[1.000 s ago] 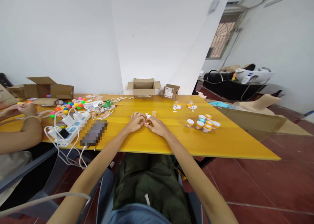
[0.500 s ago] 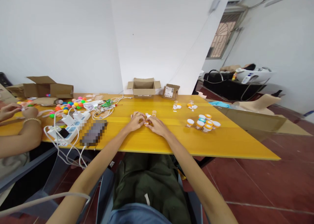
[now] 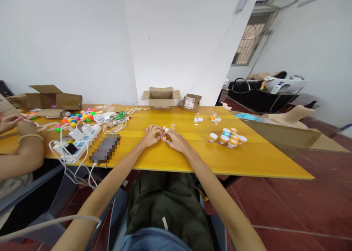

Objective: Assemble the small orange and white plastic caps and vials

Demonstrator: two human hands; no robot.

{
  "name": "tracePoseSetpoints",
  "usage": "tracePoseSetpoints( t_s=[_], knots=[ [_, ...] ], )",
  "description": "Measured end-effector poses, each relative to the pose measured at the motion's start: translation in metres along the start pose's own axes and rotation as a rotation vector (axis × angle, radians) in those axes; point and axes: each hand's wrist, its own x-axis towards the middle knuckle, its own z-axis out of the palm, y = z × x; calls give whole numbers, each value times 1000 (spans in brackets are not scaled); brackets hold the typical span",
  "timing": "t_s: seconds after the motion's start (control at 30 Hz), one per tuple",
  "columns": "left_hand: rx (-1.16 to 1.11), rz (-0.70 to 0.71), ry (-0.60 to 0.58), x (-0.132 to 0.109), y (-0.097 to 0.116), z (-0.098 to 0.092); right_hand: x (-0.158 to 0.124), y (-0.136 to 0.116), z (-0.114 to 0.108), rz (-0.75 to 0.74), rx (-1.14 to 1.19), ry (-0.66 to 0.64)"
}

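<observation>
Small pale item (image 3: 164, 136) pinched between left hand (image 3: 152, 135) and right hand (image 3: 176, 141): too small to identify, fingers cover most of it. Flat object (image 3: 105, 148) beside the power strip (image 3: 72, 148): blurred out. Co-worker's arm (image 3: 19, 159) at the bench (image 3: 247, 159): cut off by left edge

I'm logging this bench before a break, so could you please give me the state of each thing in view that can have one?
left hand: on the table, fingers pinched on a small orange-and-white piece
right hand: pinched on the same piece
small orange-and-white piece: held between both hands
middle cardboard box: flaps open
small jars: upright, capped
power strip: chargers plugged in
</observation>
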Motion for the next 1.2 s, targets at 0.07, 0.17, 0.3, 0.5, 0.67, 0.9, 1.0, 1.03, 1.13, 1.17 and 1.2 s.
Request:
tracePoseSetpoints(
  t_s=[0.07, 0.17, 0.3, 0.5, 0.67, 0.9, 1.0, 1.03, 1.13, 1.17, 1.2],
  knots=[
    [4, 0, -5, 0, 0, 0, 0, -1, 0, 2, 1, 0],
    [6, 9, -10, 0, -1, 0, 0, -2, -1, 3, 10, -7],
    [-5, 8, -5, 0, -1, -1, 0, -4, -2, 9, 23, -12],
    [-15, 34, -32, -1, -2, 0, 0, -1, 1, -2, 28, -1],
    [-4, 45, -45, -1, -2, 0, 0, 0, 2, -4, 32, -1],
    [-15, 65, -57, -2, 1, -1, 0, 1, 2, 0, 29, -4],
    [-25, 70, -70, -3, 0, -1, -1, 2, 3, 18, 19, 13],
    [-27, 71, -71, -3, 0, -1, -1, 2, 4, 25, 15, 16],
    [-33, 83, -65, -3, -1, 0, -2, 2, 4, 38, 8, 8],
    [-34, 88, -64, -3, -1, 1, -2, 1, 4, 40, 6, 4],
    [-33, 91, -64, -3, -2, 1, -2, 1, 4, 39, 4, 1]
  ],
)
